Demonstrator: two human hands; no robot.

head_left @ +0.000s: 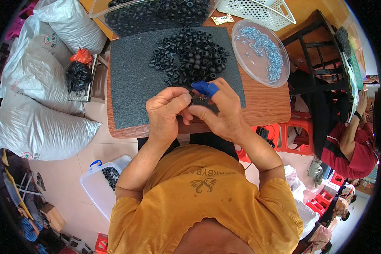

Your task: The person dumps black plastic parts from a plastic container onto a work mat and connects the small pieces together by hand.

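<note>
My left hand (167, 112) and my right hand (220, 112) meet over the near edge of a dark foam mat (131, 80) on a wooden table (266, 106). Between their fingertips they pinch a small black rubber ring (192, 97). A blue finger cot (205, 88) covers my right index finger. Just beyond the hands lies a pile of black rubber rings (190, 55) on the mat. A round clear lid (260, 53) holding several small silvery metal parts sits to the right of the pile.
A clear bin of black rings (152, 15) and a white basket (262, 10) stand at the table's far edge. Large white sacks (42, 97) lie on the left. A clear tub (101, 182) stands on the floor. A person in red (351, 144) sits at right by red stools (294, 133).
</note>
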